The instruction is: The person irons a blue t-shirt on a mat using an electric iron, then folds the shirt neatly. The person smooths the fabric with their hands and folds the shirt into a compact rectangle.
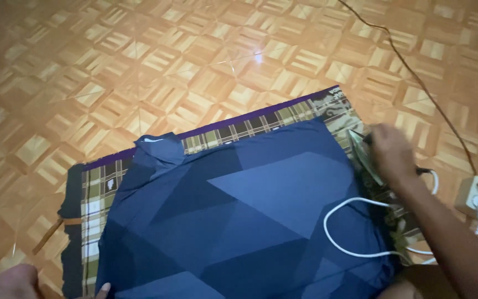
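- The blue shirt (239,216) already lies flat on the plaid cloth (222,133).
- Right hand (391,152) grasps the iron (363,149) at the shirt's edge (pressing seems barely begun).
- Left hand (12,282) presses the hem; its grip I cannot tell.

My feed is dim and warm, an orange cast over the whole parquet floor (139,66). A small white glare spot sits on the floor toward twelve o'clock, reflecting a lamp overhead. The corners fall into shadow, deepest at ten o'clock. The right hand (391,152) at three o'clock is smeared by motion blur, its fingers indistinct. The blue shirt (239,221) reads flat and slightly soft, with noise in its darker panels. The left hand (12,282) at seven o'clock is cropped and soft. Floor lines bow slightly near the edges.
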